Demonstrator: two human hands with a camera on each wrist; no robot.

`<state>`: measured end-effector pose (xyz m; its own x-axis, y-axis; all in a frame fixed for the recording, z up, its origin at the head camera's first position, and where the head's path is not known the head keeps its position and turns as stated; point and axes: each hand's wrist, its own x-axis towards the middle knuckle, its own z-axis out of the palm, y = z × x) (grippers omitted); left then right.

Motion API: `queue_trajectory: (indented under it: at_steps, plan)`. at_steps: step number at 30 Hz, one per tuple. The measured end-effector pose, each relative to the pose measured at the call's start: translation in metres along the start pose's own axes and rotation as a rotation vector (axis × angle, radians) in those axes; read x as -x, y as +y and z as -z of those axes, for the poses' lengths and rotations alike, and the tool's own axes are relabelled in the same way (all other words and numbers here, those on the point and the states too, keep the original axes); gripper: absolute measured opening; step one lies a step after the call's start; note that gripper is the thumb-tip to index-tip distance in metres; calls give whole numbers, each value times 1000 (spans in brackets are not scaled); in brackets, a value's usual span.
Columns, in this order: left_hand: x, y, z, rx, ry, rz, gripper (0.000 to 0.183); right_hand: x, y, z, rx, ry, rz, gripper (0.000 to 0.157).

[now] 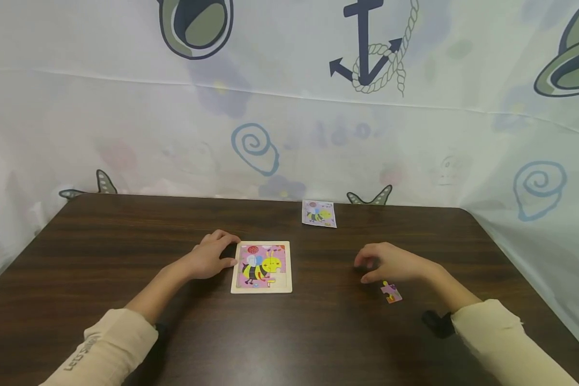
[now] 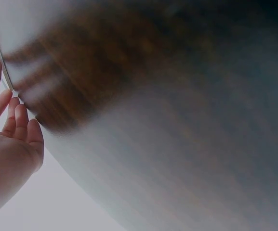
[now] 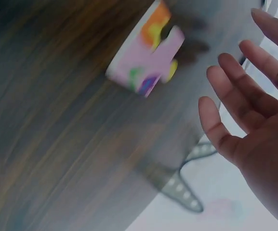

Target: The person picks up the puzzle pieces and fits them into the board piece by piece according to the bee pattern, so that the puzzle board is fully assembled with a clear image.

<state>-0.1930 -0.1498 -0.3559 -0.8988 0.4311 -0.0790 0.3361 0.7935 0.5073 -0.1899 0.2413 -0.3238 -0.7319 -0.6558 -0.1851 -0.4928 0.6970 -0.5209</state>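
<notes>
A square bee jigsaw puzzle (image 1: 258,265) in a pale wooden frame lies on the dark table, with a bare gap at its lower right. My left hand (image 1: 211,254) touches the frame's left edge, thumb and fingertips right at the rim. To the right, one loose pink puzzle piece (image 1: 391,292) with orange and yellow marks lies flat. Just beyond it my right hand (image 1: 391,261) hovers with loosely bent fingers and nothing between them. In the right wrist view the puzzle piece (image 3: 146,53) lies apart from the spread fingers (image 3: 235,86).
A small printed card (image 1: 319,214) with the same bee picture lies near the table's back edge. Behind the brown wooden table (image 1: 318,332) hangs a white patterned cloth (image 1: 299,69) with an anchor and shells.
</notes>
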Motion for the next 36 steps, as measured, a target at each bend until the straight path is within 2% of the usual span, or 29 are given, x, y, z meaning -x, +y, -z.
queue_trajectory:
  at_steps: [6,12,21,30,36]
  plan:
    - [0,0,0,-3,-1,4,45,18,16,7,3,-18,-68,23]
    - [0,1,1,-5,-1,12,45,35,26,8,7,-41,-101,26]
    - [0,1,1,1,-6,11,46,52,34,2,-29,-17,-71,29]
    - [1,2,1,8,-6,12,45,61,40,-9,-109,15,-55,31]
    - [1,1,1,5,-3,9,45,62,41,-14,-87,35,-47,30]
